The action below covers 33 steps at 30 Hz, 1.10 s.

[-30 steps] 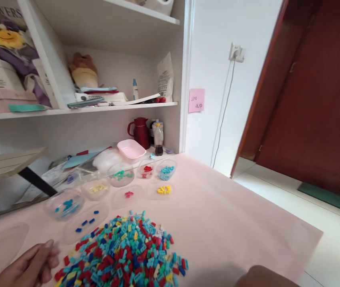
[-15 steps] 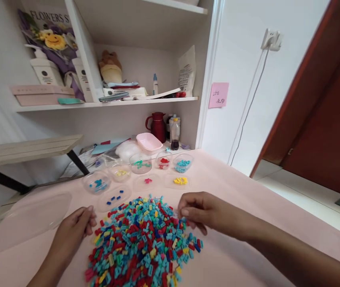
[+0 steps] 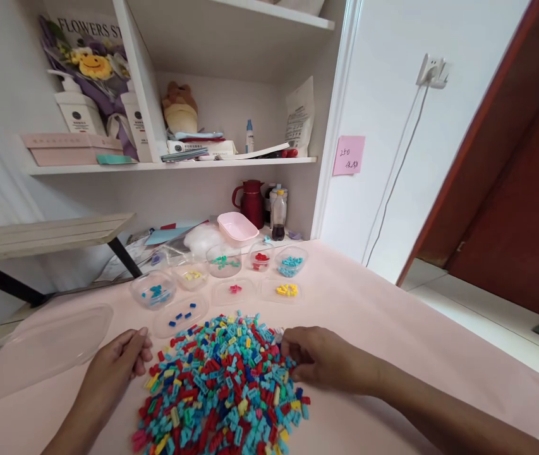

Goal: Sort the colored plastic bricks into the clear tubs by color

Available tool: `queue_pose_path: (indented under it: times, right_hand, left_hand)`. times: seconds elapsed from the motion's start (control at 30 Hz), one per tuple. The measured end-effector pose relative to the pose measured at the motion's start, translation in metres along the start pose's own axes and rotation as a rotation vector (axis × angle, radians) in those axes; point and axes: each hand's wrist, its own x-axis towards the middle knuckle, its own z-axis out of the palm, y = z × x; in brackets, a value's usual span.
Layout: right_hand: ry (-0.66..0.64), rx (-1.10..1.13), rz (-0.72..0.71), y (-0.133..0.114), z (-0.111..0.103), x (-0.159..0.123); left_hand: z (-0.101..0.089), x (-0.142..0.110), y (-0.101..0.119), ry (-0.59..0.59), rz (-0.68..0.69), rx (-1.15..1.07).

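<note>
A heap of small toy building bricks in red, light blue, yellow, green and dark blue lies on the pink-covered table. At its right edge my right hand reaches in, fingers bent and thumb apart from them; the fingertips touch bricks and are partly hidden. My left hand rests on the table left of the heap, its fingers curled under the thumb, and I see nothing in it. Behind the heap, clear dishes hold sorted bricks: dark blue bricks, pink bricks and yellow bricks stand nearest.
Farther back are dishes of blue bricks, green bricks, red bricks and light blue bricks. A pink basin, a red jug and a bottle stand behind. A clear lid lies left.
My view swung left. My right hand came in from the lower right to the heap's right edge, then lowered onto it; stray bricks there shifted inward. My left hand stayed beside the heap.
</note>
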Motion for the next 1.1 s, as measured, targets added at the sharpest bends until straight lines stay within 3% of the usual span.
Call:
queue_pose_path:
  times: [0.13,0.2,0.3,0.43,0.7,0.9,1.1]
  right_hand:
    - [-0.271,0.347,-0.035,0.003,-0.024,0.028]
    - [-0.225,0.374,-0.012,0.009,-0.032,0.039]
    - [-0.040,0.387,0.007,0.023,-0.032,0.049]
    - [-0.089,0.528,-0.023,0.040,-0.020,0.048]
    - [-0.109,0.291,-0.020,0.041,-0.023,0.035]
    - [-0.215,0.321,-0.090,0.041,-0.029,0.030]
    - [-0.096,0.185,-0.068,0.039,-0.028,0.028]
  left_hand:
    - [0.001,-0.002,0.003,0.010,0.003,-0.004]
    - [0.000,-0.002,0.003,0.010,-0.002,-0.002]
    - [0.000,-0.001,0.001,0.004,-0.006,0.003]
    - [0.000,0.001,-0.001,-0.006,0.008,0.014]
    - [0.000,0.002,-0.003,0.007,-0.024,0.078]
    - [-0.002,0.005,-0.010,-0.002,-0.009,0.124]
    - [-0.001,0.005,-0.008,0.000,-0.026,0.114]
